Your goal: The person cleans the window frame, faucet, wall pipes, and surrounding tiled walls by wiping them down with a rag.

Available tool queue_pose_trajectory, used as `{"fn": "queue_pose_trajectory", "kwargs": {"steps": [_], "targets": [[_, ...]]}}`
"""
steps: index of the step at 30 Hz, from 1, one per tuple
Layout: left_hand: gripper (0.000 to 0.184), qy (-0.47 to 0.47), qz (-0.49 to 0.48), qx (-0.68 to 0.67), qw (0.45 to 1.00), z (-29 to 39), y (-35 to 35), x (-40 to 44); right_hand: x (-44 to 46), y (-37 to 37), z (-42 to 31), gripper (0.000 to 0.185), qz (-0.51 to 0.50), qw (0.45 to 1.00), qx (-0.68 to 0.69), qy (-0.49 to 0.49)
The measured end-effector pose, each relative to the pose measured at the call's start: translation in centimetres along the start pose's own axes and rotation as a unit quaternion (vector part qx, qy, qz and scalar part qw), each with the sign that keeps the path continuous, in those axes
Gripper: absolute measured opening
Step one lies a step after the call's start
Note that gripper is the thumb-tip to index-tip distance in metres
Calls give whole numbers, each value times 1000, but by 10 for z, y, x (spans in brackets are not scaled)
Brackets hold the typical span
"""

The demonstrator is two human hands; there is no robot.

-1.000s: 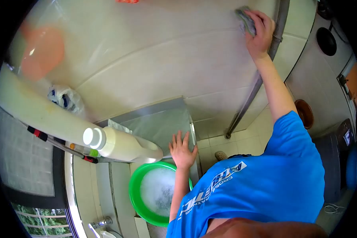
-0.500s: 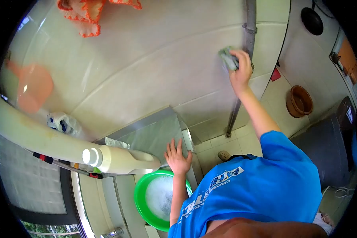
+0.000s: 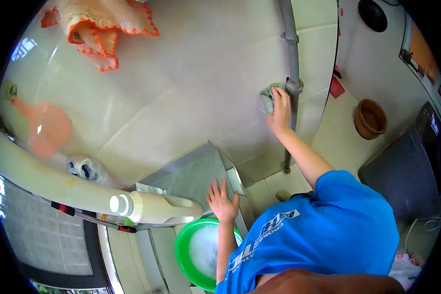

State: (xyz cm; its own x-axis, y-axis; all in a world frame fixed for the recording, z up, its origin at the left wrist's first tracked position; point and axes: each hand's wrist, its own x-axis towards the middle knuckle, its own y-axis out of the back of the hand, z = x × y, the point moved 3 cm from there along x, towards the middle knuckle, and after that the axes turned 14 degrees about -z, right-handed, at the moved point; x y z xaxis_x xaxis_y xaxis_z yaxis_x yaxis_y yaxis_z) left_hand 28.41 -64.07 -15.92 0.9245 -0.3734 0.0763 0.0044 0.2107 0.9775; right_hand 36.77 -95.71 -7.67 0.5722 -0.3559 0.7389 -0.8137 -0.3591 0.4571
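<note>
Against the tiled wall [image 3: 196,83], left of a grey vertical pipe [image 3: 291,59], my right hand [image 3: 280,110] presses a green and grey cloth or sponge [image 3: 267,99]. My left hand [image 3: 222,202] lies with fingers spread on the grey ledge [image 3: 193,171], holding nothing. Beside it on the left is a large white bottle [image 3: 157,208] with a white cap. Just below the ledge sits a green basin [image 3: 183,252] of foamy water, partly hidden by my left forearm.
An orange-edged cloth [image 3: 103,29] hangs at the upper left. An orange dipper [image 3: 49,128] and a plastic bag [image 3: 86,169] are on the left. A brown pot [image 3: 370,119] and a dark bin [image 3: 399,171] stand at the right.
My right hand has moved down the wall beside the pipe with the cloth or sponge. My left hand stays on the ledge. The view has shifted, showing more of the orange-edged cloth.
</note>
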Motion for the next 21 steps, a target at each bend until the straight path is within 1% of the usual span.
{"fn": "queue_pose_trajectory", "kwargs": {"steps": [1, 3, 5, 7, 9, 11, 12, 13, 15, 16, 18, 19, 21], "targets": [[64, 5, -10, 0, 1000, 0, -1, 0, 8, -1, 1, 60, 2, 1000, 3, 4], [64, 9, -26, 3, 1000, 0, -2, -3, 26, 17, -11, 60, 71, 996, 38, 33], [64, 1, -19, -2, 1000, 1, 0, -2, 37, 22, -19, 62, 82, 996, 35, 22], [64, 0, -22, -2, 1000, 2, 0, -1, 40, 19, -24, 67, 97, 995, -5, 4], [64, 5, -23, -2, 1000, 1, 0, -1, 24, 2, -21, 67, 83, 996, -14, -18], [64, 5, -25, -3, 1000, 0, -1, -2, -4, -24, -8, 67, 25, 999, -32, 3], [64, 5, -28, -2, 1000, 0, -2, -2, -18, -32, -1, 61, 22, 999, -10, 21], [64, 7, -29, -2, 1000, 1, -3, -2, -36, -37, 8, 61, 20, 1000, -9, 19], [65, 14, -26, 5, 1000, -1, -2, -3, -63, -49, 17, 52, -118, 992, 46, 31], [64, 10, -30, 2, 1000, -2, -3, -3, -67, -50, 18, 52, -117, 991, 53, 34], [64, 3, -29, 1, 1000, -2, -5, -1, -58, -43, 11, 45, -111, 984, 141, 14], [64, 9, -28, 1, 1000, -3, -4, -2, -46, -40, 6, 45, -114, 983, 146, 16], [65, 0, -33, -19, 999, -1, -2, -2, 5, -12, -22, 43, -1, 989, 124, 80]]}}
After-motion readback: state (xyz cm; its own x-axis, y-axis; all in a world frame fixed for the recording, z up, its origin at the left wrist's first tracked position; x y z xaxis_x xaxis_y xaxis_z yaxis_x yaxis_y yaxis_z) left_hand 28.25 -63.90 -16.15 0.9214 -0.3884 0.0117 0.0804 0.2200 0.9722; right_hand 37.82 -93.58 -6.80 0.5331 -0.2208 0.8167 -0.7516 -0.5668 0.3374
